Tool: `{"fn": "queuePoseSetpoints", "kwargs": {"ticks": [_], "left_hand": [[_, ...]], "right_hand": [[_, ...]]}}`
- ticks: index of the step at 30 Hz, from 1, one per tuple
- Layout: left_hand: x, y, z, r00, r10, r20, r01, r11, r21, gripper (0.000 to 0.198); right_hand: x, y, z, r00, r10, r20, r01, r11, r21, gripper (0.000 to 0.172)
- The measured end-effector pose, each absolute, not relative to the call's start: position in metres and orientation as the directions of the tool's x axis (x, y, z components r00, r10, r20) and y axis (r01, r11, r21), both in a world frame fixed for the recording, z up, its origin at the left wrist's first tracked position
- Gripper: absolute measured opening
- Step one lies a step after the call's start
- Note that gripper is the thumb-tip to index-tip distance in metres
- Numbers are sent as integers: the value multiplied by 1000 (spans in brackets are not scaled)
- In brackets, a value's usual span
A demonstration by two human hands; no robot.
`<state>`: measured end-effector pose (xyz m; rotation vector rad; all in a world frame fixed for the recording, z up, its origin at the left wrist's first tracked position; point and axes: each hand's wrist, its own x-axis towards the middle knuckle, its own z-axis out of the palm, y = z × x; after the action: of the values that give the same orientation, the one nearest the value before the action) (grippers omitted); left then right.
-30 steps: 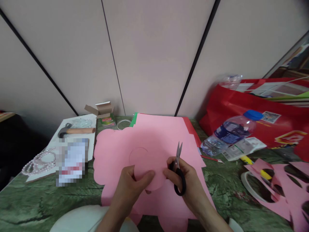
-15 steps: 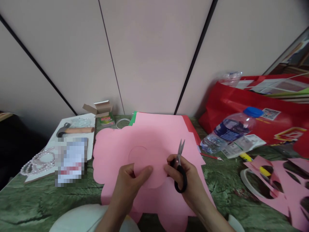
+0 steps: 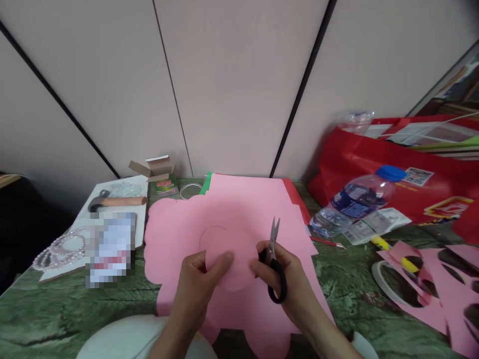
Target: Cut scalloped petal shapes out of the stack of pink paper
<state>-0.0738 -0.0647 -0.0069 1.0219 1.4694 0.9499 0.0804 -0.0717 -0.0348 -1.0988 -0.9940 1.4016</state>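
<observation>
My left hand [image 3: 198, 289] pinches a small pink paper cut-out with rounded lobes [image 3: 230, 254], thumb on top. Holding black-handled scissors [image 3: 276, 269], my right hand [image 3: 288, 279] also touches the cut-out's right edge with its fingertips; the blades point up and away and are nearly closed. Under both hands lies a large pink scalloped paper shape [image 3: 179, 234] on top of a stack of pink, green and red sheets [image 3: 292, 192].
On the green marbled table [image 3: 56, 319]: a hammer [image 3: 116, 201], bead strings [image 3: 60, 249], a small open carton [image 3: 159, 172], a wire coil [image 3: 190, 189], a water bottle [image 3: 359, 197], a red bag [image 3: 404, 164], pink offcuts [image 3: 445, 289], tape roll [image 3: 381, 279].
The scissor blades went from slightly apart to nearly closed. Both hands and the cut-out shifted only slightly; the view barely moved.
</observation>
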Motion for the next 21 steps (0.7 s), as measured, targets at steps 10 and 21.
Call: {"fn": "queuePoseSetpoints", "kwargs": {"ticks": [10, 21], "left_hand": [[-74, -66, -4, -211, 962, -172, 204, 215, 955, 37], [-76, -66, -1, -226, 965, -130, 228, 182, 956, 40]], "right_hand": [[79, -70, -27, -325, 944, -50, -204, -121, -971, 32], [85, -68, -33, -410, 904, -119, -176, -206, -963, 34]]}}
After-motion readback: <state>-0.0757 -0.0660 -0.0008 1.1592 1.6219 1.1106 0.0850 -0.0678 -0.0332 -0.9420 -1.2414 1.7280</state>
